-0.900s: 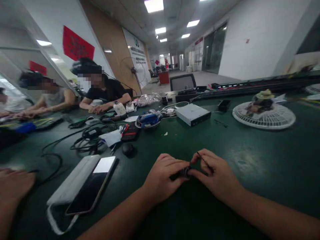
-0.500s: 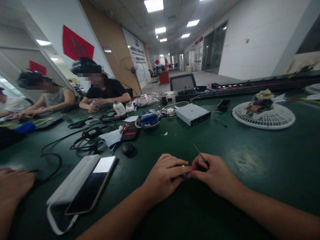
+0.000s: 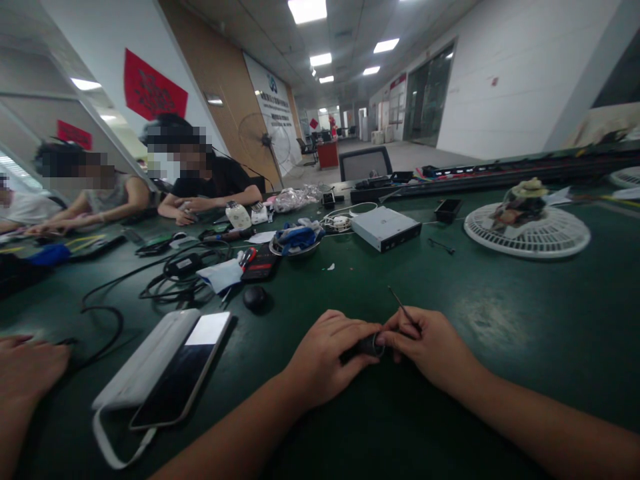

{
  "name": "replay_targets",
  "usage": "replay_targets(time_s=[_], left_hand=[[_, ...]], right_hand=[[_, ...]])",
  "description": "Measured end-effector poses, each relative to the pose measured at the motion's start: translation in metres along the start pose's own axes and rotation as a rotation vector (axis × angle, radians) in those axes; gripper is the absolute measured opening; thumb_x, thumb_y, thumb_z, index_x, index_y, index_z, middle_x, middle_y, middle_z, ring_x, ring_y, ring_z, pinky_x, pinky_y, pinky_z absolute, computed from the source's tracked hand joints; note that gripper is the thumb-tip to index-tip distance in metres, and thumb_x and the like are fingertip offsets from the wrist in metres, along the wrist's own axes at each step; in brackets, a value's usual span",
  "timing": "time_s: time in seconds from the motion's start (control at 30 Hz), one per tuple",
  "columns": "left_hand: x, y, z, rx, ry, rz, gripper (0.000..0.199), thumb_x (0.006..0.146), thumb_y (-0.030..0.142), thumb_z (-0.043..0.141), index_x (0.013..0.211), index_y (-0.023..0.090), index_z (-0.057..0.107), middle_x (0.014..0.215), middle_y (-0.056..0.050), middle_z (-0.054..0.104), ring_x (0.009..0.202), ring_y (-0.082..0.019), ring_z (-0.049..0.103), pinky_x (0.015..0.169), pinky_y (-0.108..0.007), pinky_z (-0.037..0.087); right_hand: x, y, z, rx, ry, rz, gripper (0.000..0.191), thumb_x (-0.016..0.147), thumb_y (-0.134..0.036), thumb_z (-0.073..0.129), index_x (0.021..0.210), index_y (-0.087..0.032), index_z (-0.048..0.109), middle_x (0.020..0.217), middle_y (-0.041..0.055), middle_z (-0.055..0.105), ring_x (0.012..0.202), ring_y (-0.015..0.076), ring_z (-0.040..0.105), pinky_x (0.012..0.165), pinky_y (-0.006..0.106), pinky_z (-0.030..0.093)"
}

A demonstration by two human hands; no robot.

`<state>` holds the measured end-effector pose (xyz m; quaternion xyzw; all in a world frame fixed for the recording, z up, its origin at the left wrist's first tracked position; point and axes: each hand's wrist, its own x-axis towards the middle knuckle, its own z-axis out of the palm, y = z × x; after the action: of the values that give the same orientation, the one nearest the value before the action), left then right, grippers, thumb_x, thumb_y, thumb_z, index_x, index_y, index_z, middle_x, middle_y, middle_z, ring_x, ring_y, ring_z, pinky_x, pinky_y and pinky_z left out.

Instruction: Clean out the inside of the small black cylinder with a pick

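Near the front of the green table, my left hand is closed around a small dark cylindrical part, whose round end faces right. Much of that part is hidden by the fingers. My right hand pinches a thin metal rod that points up and to the left. Where its lower end goes I cannot see. The fingertips of my right hand touch the rim of the dark part. A black computer mouse lies beyond my left hand.
A phone joined to a white power bank lies at left, near another person's hand. Farther back are a disc drive, a white fan grille, a bowl and tangled cables. Co-workers sit at left.
My left fingers have shifted, so more of the dark part's round end shows. The right hand's fingers have moved slightly on its rim, and the rod has tilted a little.
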<state>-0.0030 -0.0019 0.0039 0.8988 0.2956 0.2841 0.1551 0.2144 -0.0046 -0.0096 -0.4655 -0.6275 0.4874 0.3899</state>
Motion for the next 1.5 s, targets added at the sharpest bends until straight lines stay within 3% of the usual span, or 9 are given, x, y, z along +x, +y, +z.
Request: replay_targets(time_s=[0.2,0.43,0.53,0.67,0.83,1.07,1.27,1.4,1.5], left_hand=[[0.001,-0.001,0.0,0.009,0.011,0.017,0.043,0.086,0.023,0.076,0.125,0.024,0.058,0.116,-0.004,0.073,0.105,-0.021,0.068,0.091,-0.039,0.043],[0.001,0.002,0.003,0.006,0.066,0.016,0.033,0.085,0.014,0.07,0.115,0.025,0.061,0.113,-0.003,0.073,0.103,-0.02,0.067,0.093,-0.039,0.044],[0.001,0.004,0.004,0.035,0.145,-0.086,0.029,0.082,0.014,0.071,0.108,0.024,0.062,0.104,-0.001,0.073,0.096,-0.02,0.067,0.091,-0.04,0.046],[0.001,-0.001,0.004,0.101,0.304,-0.346,0.027,0.078,0.011,0.071,0.1,0.024,0.062,0.097,-0.001,0.071,0.092,-0.022,0.066,0.084,-0.041,0.05],[0.0,-0.011,0.004,0.056,0.401,-0.536,0.026,0.077,0.011,0.069,0.098,0.022,0.059,0.09,-0.001,0.07,0.083,-0.021,0.067,0.074,-0.037,0.053],[0.001,-0.006,0.004,0.072,0.349,-0.456,0.023,0.075,0.006,0.064,0.092,0.021,0.057,0.088,0.0,0.065,0.08,-0.018,0.063,0.072,-0.032,0.049],[0.001,-0.005,0.004,0.032,0.332,-0.394,0.027,0.073,0.0,0.063,0.089,0.021,0.056,0.097,-0.001,0.064,0.088,-0.018,0.062,0.078,-0.033,0.049],[0.001,-0.006,0.003,0.047,0.316,-0.393,0.024,0.075,0.003,0.063,0.089,0.021,0.057,0.099,-0.002,0.064,0.09,-0.019,0.062,0.08,-0.036,0.05],[0.001,-0.005,0.003,0.069,0.328,-0.395,0.026,0.074,0.0,0.063,0.088,0.021,0.056,0.098,-0.002,0.064,0.091,-0.02,0.063,0.08,-0.036,0.05]], right_hand=[[-0.002,-0.001,0.0,-0.271,0.023,-0.138,0.037,0.081,-0.024,0.068,0.061,-0.023,0.037,0.059,-0.006,0.047,0.055,0.0134,0.054,0.056,0.028,0.043],[-0.008,-0.012,0.001,-0.466,0.017,-0.213,0.022,0.08,-0.02,0.067,0.074,-0.023,0.046,0.068,-0.0039,0.055,0.059,0.0142,0.051,0.054,0.028,0.038],[-0.009,-0.014,0.0,-0.413,0.023,-0.212,0.007,0.088,-0.02,0.06,0.093,-0.022,0.056,0.079,-0.0009,0.062,0.065,0.0157,0.058,0.058,0.029,0.045],[-0.007,-0.01,0.0,-0.375,0.068,-0.254,0.027,0.094,-0.016,0.053,0.119,-0.023,0.057,0.094,0.0027,0.067,0.076,0.0171,0.063,0.067,0.031,0.05],[-0.006,-0.008,0.0,-0.433,0.005,-0.301,0.022,0.094,-0.017,0.055,0.105,-0.025,0.072,0.095,0.0029,0.068,0.075,0.0163,0.064,0.064,0.03,0.05],[-0.006,-0.009,-0.001,-0.486,0.042,-0.283,0.022,0.091,-0.018,0.06,0.103,-0.025,0.077,0.088,0.0021,0.069,0.069,0.0156,0.063,0.06,0.029,0.049],[-0.007,-0.007,0.0,-0.451,-0.018,-0.381,0.024,0.091,-0.017,0.059,0.106,-0.024,0.076,0.091,0.0028,0.069,0.072,0.0152,0.065,0.062,0.028,0.05],[-0.005,-0.007,0.0,-0.489,0.047,-0.31,0.023,0.093,-0.019,0.057,0.104,-0.024,0.077,0.092,0.0029,0.069,0.071,0.0157,0.065,0.061,0.029,0.05],[-0.006,-0.008,-0.001,-0.508,0.013,-0.308,0.022,0.09,-0.018,0.06,0.1,-0.024,0.078,0.089,0.0022,0.07,0.072,0.0161,0.066,0.063,0.03,0.051]])
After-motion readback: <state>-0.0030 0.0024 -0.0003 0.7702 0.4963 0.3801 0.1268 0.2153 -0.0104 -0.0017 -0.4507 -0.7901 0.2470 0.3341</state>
